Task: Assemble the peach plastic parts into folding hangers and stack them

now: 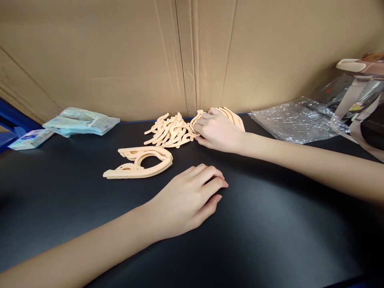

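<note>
At the far edge of a black surface (pixel 255 240), a person's right hand (pixel 220 130) is lying across a group of long cream arms (pixel 238 121), its fingers curling down at the side of a heap of small curved pieces (pixel 171 131). Its fingertips are hiding from view, so whether that grip is pinching anything cannot be told. Nearer the camera, the left hand (pixel 187 196) is resting palm down on the surface, its grip loosely spread, fingers bending and thumb standing apart. A stack of hanger-shaped pieces (pixel 151 171) is lying flat to its left, just in front of the heap. Soft packets (pixel 81 121) are sitting at far left; clear plastic wrap (pixel 295 120) and a strapped bottle (pixel 367 74) are occupying the right, with brown cardboard (pixel 120 60) standing behind.
</note>
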`<action>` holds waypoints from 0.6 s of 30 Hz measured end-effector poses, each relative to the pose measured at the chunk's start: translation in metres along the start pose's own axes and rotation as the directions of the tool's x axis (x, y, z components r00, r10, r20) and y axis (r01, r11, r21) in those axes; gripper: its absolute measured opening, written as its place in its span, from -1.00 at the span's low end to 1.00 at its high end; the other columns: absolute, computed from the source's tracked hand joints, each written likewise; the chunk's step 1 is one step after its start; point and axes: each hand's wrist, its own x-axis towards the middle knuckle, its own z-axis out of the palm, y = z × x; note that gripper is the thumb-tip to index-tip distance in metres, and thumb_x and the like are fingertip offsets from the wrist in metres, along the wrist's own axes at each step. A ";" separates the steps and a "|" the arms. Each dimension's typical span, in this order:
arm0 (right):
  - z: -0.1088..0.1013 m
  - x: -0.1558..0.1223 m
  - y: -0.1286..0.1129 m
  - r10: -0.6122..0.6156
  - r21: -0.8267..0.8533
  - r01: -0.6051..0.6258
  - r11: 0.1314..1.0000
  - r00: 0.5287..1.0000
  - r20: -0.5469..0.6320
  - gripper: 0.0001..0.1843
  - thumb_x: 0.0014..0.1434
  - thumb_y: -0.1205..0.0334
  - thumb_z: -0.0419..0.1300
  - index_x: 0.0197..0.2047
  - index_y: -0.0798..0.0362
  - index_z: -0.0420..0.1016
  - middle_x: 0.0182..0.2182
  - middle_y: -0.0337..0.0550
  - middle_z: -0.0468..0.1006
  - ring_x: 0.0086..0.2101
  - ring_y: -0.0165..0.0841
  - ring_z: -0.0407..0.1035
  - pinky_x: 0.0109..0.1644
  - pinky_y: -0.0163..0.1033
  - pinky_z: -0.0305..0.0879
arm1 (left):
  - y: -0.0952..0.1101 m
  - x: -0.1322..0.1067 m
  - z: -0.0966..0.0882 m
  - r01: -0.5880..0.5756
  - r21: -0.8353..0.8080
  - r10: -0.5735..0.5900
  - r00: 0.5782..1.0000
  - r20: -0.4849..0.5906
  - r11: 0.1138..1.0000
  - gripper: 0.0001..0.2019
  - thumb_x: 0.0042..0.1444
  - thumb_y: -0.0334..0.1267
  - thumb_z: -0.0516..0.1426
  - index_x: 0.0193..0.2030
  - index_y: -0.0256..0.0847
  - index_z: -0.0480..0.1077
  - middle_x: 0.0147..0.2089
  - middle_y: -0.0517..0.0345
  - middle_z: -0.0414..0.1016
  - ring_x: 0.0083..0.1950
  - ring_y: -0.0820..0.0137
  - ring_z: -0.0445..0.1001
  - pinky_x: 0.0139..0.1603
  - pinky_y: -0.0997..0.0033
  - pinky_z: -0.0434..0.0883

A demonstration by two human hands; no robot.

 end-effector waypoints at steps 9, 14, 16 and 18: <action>-0.014 -0.009 0.009 0.037 0.042 -0.036 0.998 0.999 -0.028 -0.79 0.20 0.38 0.02 -0.33 0.15 0.49 -0.41 -0.03 0.55 -0.34 -0.21 0.33 -0.19 -0.14 -0.02 | 0.001 0.000 -0.001 0.000 0.003 0.000 1.000 -0.006 1.000 -0.77 0.32 -0.34 -0.02 0.02 -0.23 0.38 0.03 0.07 0.44 -0.04 0.33 0.40 -0.03 0.28 0.37; -0.011 -0.013 0.007 0.032 0.109 -0.033 0.993 0.999 0.014 -0.77 0.25 0.26 0.08 -0.33 0.15 0.52 -0.37 -0.02 0.58 -0.31 -0.21 0.36 -0.15 -0.13 -0.02 | 0.001 0.001 -0.001 0.006 0.002 -0.006 1.000 0.000 1.000 -0.77 0.32 -0.34 -0.02 0.02 -0.23 0.38 0.02 0.06 0.44 -0.03 0.32 0.40 -0.02 0.26 0.38; -0.009 -0.013 0.005 0.034 0.126 -0.038 0.991 0.999 0.037 -0.76 0.26 0.26 0.08 -0.34 0.15 0.53 -0.37 -0.02 0.59 -0.30 -0.22 0.37 -0.13 -0.12 -0.02 | 0.001 0.001 -0.001 0.007 0.001 -0.007 1.000 0.007 1.000 -0.76 0.32 -0.33 -0.03 0.02 -0.24 0.39 0.03 0.05 0.44 -0.03 0.31 0.39 -0.01 0.25 0.38; -0.010 -0.013 0.004 0.060 0.153 -0.070 0.986 0.996 0.065 -0.77 0.25 0.30 0.10 -0.37 0.15 0.53 -0.38 -0.04 0.59 -0.32 -0.25 0.36 -0.11 -0.13 -0.01 | 0.001 0.002 -0.001 0.007 -0.001 -0.007 1.000 0.009 1.000 -0.76 0.33 -0.33 -0.03 0.03 -0.24 0.39 0.03 0.05 0.44 -0.03 0.31 0.39 0.00 0.24 0.38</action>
